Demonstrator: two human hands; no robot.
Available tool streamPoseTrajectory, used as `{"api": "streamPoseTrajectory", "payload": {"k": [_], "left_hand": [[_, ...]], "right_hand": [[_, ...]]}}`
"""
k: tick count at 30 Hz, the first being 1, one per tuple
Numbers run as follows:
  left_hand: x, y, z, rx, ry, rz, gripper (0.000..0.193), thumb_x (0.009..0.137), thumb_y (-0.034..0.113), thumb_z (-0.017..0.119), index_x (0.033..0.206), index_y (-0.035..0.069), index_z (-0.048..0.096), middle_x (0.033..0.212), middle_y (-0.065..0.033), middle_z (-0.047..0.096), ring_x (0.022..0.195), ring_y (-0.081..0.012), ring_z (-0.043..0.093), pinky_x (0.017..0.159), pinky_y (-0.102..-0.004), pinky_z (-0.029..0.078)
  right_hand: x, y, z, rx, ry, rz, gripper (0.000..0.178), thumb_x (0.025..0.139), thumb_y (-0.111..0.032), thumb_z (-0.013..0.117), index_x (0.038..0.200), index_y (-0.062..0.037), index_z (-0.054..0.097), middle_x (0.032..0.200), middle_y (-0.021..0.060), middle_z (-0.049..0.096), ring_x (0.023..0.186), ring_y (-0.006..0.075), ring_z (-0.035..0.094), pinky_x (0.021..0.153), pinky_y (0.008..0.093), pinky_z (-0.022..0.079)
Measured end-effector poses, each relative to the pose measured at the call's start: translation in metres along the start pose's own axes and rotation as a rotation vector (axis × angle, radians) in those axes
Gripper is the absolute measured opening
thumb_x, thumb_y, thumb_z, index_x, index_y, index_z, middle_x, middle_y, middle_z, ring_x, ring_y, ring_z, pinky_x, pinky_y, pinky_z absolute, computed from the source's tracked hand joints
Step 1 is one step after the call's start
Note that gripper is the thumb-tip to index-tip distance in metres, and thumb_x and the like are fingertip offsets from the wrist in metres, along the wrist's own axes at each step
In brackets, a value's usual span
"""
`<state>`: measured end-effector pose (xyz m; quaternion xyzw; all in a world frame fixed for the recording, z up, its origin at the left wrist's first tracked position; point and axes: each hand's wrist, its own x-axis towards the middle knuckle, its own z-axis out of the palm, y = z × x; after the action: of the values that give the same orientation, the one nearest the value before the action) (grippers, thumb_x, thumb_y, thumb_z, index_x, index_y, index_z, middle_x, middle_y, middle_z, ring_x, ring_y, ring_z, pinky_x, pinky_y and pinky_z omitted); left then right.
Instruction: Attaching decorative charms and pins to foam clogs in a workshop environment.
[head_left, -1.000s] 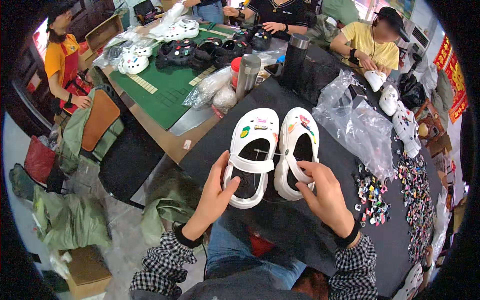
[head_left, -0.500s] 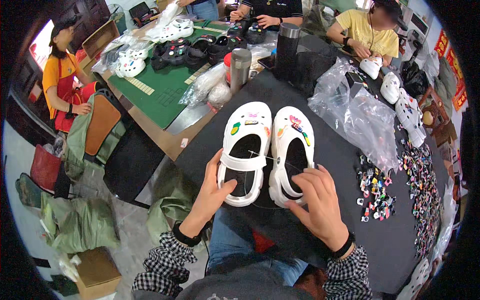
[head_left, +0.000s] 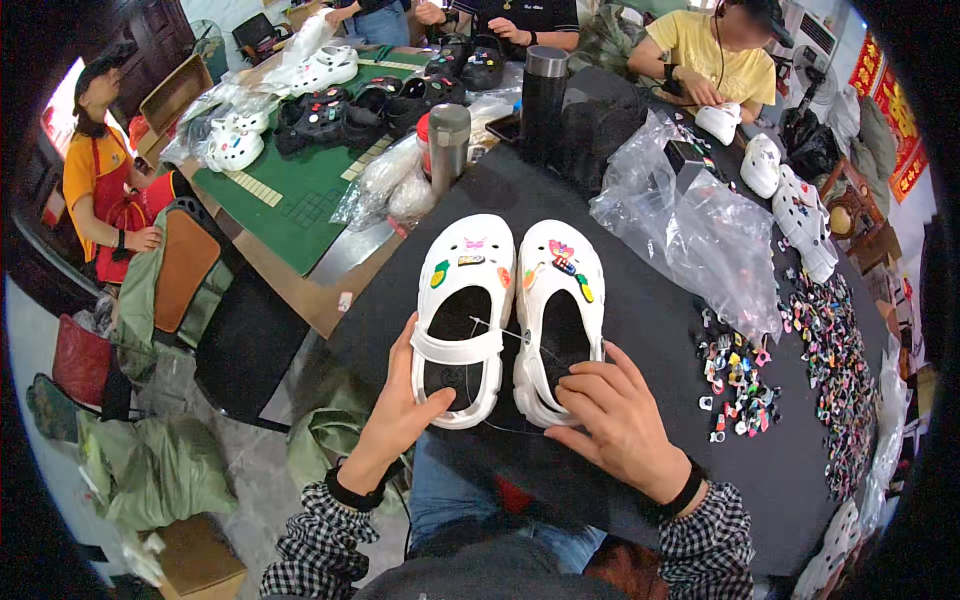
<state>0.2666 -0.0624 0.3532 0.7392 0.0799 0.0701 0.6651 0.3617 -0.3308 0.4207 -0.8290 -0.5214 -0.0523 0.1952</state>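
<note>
Two white clogs stand side by side, toes pointing away from me, with colourful charms on their tops. My left hand (head_left: pixel 398 412) grips the left clog (head_left: pixel 484 242) at its heel, thumb reaching in over the black insole and fingers along the outer side. Across that clog's opening lies its white strap (head_left: pixel 457 347). At the heel of the right clog (head_left: pixel 592 318), my right hand (head_left: pixel 625 425) has its fingers curled over the outer rim and the thumb below. A thin clear cord (head_left: pixel 497 328) runs between the two openings.
The clogs are over a black table (head_left: pixel 640 300). To the right lie a clear plastic bag (head_left: pixel 690 235), a small charm pile (head_left: pixel 738 375) and a larger charm spread (head_left: pixel 845 380). Beyond stand a steel tumbler (head_left: pixel 449 150) and black bottle (head_left: pixel 543 105). Co-workers surround the tables.
The whole view has shifted, so clogs and surroundings sit further left in the picture. Both hands keep their places at the heels, the right fingers slightly lower on the rim.
</note>
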Motion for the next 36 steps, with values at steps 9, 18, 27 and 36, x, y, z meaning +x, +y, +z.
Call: {"api": "streamPoseTrajectory", "payload": {"k": [9, 18, 27, 36], "left_hand": [[-0.005, 0.017, 0.002, -0.156, -0.046, -0.05, 0.103, 0.077, 0.0, 0.068, 0.158, 0.002, 0.005, 0.156, -0.0142, 0.022, 0.146, -0.0242, 0.025, 0.12, -0.038, 0.021], [-0.003, 0.022, 0.004, -0.146, -0.045, -0.054, 0.107, 0.073, -0.005, 0.066, 0.158, 0.002, 0.002, 0.158, -0.0145, 0.023, 0.147, -0.0233, 0.022, 0.12, -0.0372, 0.018], [-0.005, 0.016, 0.006, -0.254, -0.024, -0.054, 0.103, 0.075, -0.003, 0.064, 0.158, 0.003, 0.002, 0.159, -0.0155, 0.022, 0.147, -0.0238, 0.023, 0.12, -0.0373, 0.018], [-0.009, 0.001, 0.004, -0.304, 0.038, -0.036, 0.083, 0.084, 0.002, 0.052, 0.158, 0.002, 0.013, 0.161, -0.0131, 0.021, 0.15, -0.0228, 0.019, 0.121, -0.036, 0.015]], "right_hand": [[-0.004, 0.009, 0.006, 0.16, 0.08, -0.02, 0.036, 0.072, -0.024, 0.081, 0.101, -0.0099, 0.065, 0.105, 0.0063, 0.061, 0.111, 0.0269, 0.057, 0.107, 0.055, 0.04], [-0.002, 0.006, 0.011, 0.193, 0.105, 0.011, 0.036, 0.07, -0.023, 0.082, 0.098, -0.01, 0.064, 0.101, 0.0072, 0.059, 0.108, 0.0279, 0.058, 0.107, 0.0551, 0.04], [0.003, 0.01, -0.006, 0.267, 0.049, -0.008, 0.031, 0.072, -0.014, 0.08, 0.097, -0.0065, 0.064, 0.099, 0.0095, 0.058, 0.103, 0.0311, 0.058, 0.103, 0.0531, 0.042], [0.012, 0.0, -0.015, 0.214, -0.043, -0.003, 0.02, 0.078, -0.007, 0.072, 0.096, -0.0047, 0.064, 0.097, 0.0101, 0.059, 0.11, 0.0307, 0.056, 0.107, 0.0535, 0.037]]}}
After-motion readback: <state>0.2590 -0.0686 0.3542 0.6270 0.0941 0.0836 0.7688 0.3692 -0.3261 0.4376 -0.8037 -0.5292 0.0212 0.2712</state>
